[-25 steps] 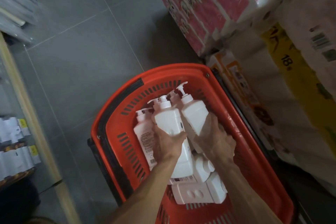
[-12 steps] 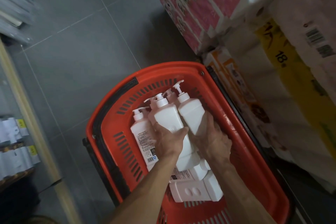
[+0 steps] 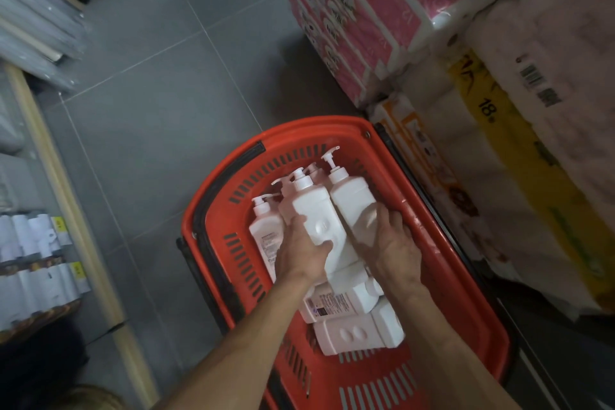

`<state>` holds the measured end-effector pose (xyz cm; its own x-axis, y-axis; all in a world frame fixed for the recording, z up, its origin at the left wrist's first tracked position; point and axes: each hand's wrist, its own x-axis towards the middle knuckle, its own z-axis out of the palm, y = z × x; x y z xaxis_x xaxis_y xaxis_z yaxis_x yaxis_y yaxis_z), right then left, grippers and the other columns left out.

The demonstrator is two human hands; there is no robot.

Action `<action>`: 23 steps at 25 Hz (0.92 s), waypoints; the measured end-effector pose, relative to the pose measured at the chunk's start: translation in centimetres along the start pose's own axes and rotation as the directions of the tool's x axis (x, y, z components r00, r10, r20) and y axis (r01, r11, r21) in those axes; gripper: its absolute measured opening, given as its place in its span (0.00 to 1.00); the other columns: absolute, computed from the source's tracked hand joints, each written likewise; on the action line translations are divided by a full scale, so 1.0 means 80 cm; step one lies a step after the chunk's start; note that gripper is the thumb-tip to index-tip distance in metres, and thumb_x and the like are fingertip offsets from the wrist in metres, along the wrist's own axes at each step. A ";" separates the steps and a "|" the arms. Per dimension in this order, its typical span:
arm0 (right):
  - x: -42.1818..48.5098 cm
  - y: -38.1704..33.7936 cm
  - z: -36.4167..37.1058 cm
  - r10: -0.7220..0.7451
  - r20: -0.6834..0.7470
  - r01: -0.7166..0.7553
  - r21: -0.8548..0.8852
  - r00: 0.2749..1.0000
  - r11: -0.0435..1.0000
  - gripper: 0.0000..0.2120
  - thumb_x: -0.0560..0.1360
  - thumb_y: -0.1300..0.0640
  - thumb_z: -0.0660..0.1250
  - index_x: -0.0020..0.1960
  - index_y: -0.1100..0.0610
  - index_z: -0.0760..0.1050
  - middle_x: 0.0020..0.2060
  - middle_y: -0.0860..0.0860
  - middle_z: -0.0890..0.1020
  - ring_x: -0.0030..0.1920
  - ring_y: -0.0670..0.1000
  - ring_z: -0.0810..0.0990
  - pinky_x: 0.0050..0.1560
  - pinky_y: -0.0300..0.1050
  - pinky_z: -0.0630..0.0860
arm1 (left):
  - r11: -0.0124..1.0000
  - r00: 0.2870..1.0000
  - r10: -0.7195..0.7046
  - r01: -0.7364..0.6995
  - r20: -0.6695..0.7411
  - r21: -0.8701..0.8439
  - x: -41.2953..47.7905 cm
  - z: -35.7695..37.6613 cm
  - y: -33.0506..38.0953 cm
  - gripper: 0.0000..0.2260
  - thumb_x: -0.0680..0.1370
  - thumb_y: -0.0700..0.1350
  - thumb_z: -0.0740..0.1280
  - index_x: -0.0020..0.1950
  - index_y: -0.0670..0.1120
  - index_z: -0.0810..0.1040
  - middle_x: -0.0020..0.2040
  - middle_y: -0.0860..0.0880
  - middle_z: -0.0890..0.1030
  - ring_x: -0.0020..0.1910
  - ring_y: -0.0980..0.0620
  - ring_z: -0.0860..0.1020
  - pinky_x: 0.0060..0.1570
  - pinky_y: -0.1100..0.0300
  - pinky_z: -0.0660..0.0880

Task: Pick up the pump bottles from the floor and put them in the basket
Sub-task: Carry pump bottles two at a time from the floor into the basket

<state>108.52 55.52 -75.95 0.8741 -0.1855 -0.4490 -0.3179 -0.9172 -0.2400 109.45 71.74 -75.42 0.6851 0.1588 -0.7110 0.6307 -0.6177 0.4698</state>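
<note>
Nearing completion: left hand (image 3: 301,253) grips the middle pump bottle (image 3: 316,210), right hand (image 3: 392,243) the rightmost pump bottle (image 3: 352,196), fingers curled round each; both sit inside the red basket (image 3: 466,276) among other bottles (image 3: 359,333); visible floor (image 3: 149,110) shows none.

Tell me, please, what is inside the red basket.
Several white pump bottles lie in the red basket; the left hand and right hand each grip one. The basket bottom under them is covered, so anything below cannot be seen.
</note>
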 end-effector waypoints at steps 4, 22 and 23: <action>-0.023 -0.002 -0.063 -0.053 0.009 0.053 -0.032 0.999 0.998 0.28 0.72 0.57 0.74 0.70 0.55 0.69 0.62 0.57 0.74 0.60 0.61 0.77 0.56 0.56 0.77 | 0.976 0.984 0.167 -0.173 0.060 0.129 -0.025 -0.054 0.032 0.25 0.74 0.49 0.74 0.68 0.54 0.70 0.69 0.48 0.72 0.62 0.46 0.76 0.58 0.51 0.74; -0.314 -0.048 -0.466 0.059 -0.047 -0.050 0.162 0.997 0.985 0.22 0.73 0.56 0.71 0.66 0.52 0.74 0.56 0.53 0.78 0.54 0.56 0.80 0.52 0.56 0.80 | 0.506 0.738 0.586 -0.656 0.335 0.560 -0.376 -0.264 0.258 0.25 0.74 0.49 0.74 0.68 0.55 0.70 0.64 0.50 0.74 0.63 0.45 0.73 0.62 0.46 0.72; -0.330 -0.054 -0.471 0.062 -0.053 -0.054 0.147 0.997 0.988 0.21 0.73 0.55 0.71 0.65 0.52 0.74 0.56 0.53 0.78 0.54 0.56 0.80 0.51 0.55 0.80 | 0.454 0.722 0.591 -0.667 0.360 0.592 -0.390 -0.265 0.257 0.26 0.74 0.49 0.74 0.69 0.55 0.70 0.65 0.50 0.73 0.63 0.45 0.73 0.62 0.46 0.71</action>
<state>100.66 51.07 -30.63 0.8710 -0.2606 -0.4164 -0.4148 -0.8442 -0.3395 108.78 70.42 -32.50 0.7361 -0.5278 -0.4239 -0.3861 -0.8417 0.3775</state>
